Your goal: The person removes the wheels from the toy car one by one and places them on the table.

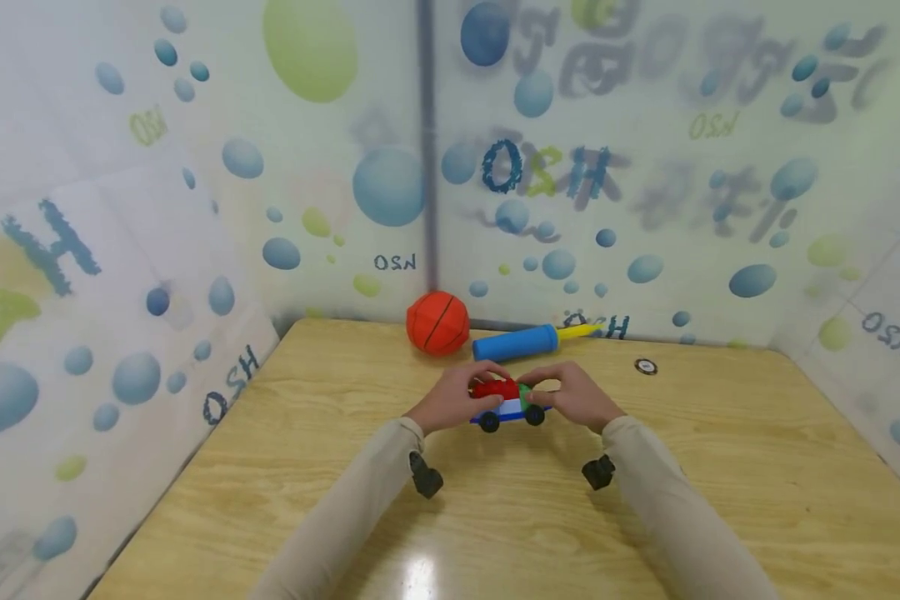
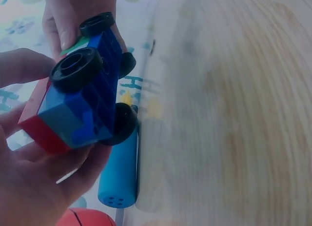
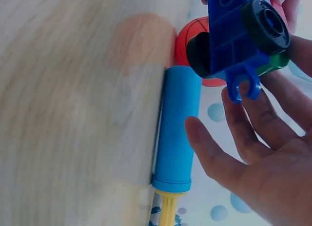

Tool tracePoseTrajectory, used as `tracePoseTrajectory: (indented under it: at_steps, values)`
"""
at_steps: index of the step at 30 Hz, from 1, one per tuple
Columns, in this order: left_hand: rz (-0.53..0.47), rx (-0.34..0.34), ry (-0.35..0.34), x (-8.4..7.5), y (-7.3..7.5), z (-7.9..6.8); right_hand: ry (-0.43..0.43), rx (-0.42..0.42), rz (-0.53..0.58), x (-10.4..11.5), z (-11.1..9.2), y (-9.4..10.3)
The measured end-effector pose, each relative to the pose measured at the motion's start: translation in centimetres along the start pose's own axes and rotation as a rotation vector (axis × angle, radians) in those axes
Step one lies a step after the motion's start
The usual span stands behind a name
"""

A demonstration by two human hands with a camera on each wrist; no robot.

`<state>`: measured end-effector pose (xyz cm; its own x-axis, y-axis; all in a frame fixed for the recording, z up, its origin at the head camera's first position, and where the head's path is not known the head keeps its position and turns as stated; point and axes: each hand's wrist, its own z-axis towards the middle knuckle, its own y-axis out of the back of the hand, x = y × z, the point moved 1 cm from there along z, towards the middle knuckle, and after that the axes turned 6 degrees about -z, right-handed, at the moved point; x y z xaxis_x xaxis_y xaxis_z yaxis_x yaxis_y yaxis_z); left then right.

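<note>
Between both hands is a toy block car (image 1: 510,408) with a blue base, black wheels and red, white and green blocks on top. The left hand (image 1: 453,398) grips its red end, thumb on the near side and fingers over the far side. At the green end, the right hand (image 1: 570,393) pinches the car between thumb and fingers. In the left wrist view the car's blue underside (image 2: 100,74) faces the table side. A blue hook-shaped coupling (image 3: 243,82) sticks out from the end near the right hand.
Behind the hands lie a red ball (image 1: 437,323) with black lines and a blue hand pump (image 1: 516,343) with a yellow nozzle. A small round black-and-white disc (image 1: 646,367) rests on the wooden table (image 1: 330,467) toward the right. Printed walls (image 1: 330,167) border the table.
</note>
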<state>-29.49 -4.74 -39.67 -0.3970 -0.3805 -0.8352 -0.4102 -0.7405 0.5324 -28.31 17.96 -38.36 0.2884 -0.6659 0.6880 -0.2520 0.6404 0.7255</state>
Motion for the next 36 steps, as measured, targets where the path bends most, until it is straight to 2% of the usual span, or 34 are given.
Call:
tracePoseTrajectory:
  at_steps: [5,11,18,22,25,33,36]
  values:
    - [0.003,0.035,-0.010,-0.4,0.0,0.1,0.003,0.017,-0.009,0.9,0.3,0.3]
    - [-0.068,0.082,-0.005,-0.4,0.1,0.1,-0.023,0.026,-0.039,1.8,0.5,0.6]
    - [-0.106,0.127,-0.029,-0.6,0.1,0.5,0.046,0.032,0.005,2.9,1.1,0.9]
    - [-0.153,0.129,-0.011,-0.6,0.2,0.3,0.079,0.041,0.026,3.3,1.1,0.9]
    - [-0.196,0.121,0.015,-0.4,0.3,0.1,0.083,-0.013,0.025,3.3,0.8,1.0]
    - [-0.302,0.064,0.031,-0.1,0.2,-0.1,0.136,-0.262,0.020,3.1,-0.9,0.7]
    - [-0.370,0.057,0.037,-0.1,0.1,0.0,0.159,-0.337,0.008,2.9,-1.2,0.3]
